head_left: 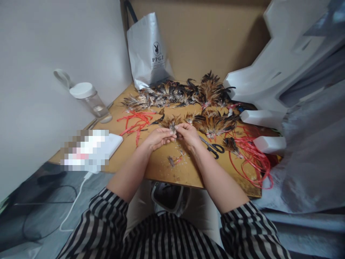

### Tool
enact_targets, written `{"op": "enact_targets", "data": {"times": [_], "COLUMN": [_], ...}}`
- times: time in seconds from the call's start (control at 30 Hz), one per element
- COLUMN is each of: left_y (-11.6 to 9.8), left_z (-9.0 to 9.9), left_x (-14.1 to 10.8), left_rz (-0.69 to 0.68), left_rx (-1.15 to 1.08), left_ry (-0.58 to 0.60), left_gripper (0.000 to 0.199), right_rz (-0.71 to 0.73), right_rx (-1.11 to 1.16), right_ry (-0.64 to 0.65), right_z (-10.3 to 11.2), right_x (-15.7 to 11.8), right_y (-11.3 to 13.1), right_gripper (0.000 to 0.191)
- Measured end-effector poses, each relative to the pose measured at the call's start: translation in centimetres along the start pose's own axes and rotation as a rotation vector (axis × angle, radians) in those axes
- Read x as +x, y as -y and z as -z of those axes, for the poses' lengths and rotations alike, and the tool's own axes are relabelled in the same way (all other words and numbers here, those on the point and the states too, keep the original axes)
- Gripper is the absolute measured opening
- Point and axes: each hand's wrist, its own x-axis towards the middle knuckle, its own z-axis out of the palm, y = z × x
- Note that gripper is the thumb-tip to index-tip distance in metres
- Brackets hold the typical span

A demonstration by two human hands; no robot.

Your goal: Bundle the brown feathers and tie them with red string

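Both of my hands meet over the middle of the table, pinching the base of a small bunch of brown feathers (172,122). My left hand (161,138) is closed on it from the left, thumb and fingers together. From the right, my right hand (188,133) pinches the same bunch. Its tips fan out away from me. Scissors (214,146) with black handles lie just right of my right hand. Behind them is a larger pile of brown and black feathers (214,124). Feather scraps (175,160) are scattered on the table below my hands.
Red plastic strips (136,122) lie at left, and a tangle of red strips (252,154) at right. A long row of feathers (167,94) runs along the back before a silver bag (147,50). A clear bottle (93,104) and a pixelated, cabled white device (114,144) are at left.
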Motion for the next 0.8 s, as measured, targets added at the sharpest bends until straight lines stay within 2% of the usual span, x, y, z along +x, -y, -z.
{"op": "enact_targets", "data": {"times": [0.13,0.33,0.63,0.8], "left_y": [0.2,0.09,0.3,0.22], "left_z": [0.21,0.18,-0.01,-0.16], "left_x": [0.13,0.03,0.13,0.17], "left_rz": [-0.026,-0.058,-0.042,-0.07], "left_rx": [0.049,0.088,0.107,0.147], "left_ry": [0.003,0.003,-0.035,-0.076], "left_gripper": [0.014,0.015,0.02,0.016], "right_rz": [0.005,0.004,0.048,0.002], "right_rx": [-0.032,-0.098,-0.102,-0.079], "right_ry": [-0.016,0.057,-0.052,-0.013], "right_z": [-0.17,0.08,-0.23,-0.27], "right_x": [0.04,-0.05,0.19,0.05], "right_y": [-0.19,-0.14,-0.59,-0.35], "right_gripper": [0.029,0.031,0.031,0.03]}}
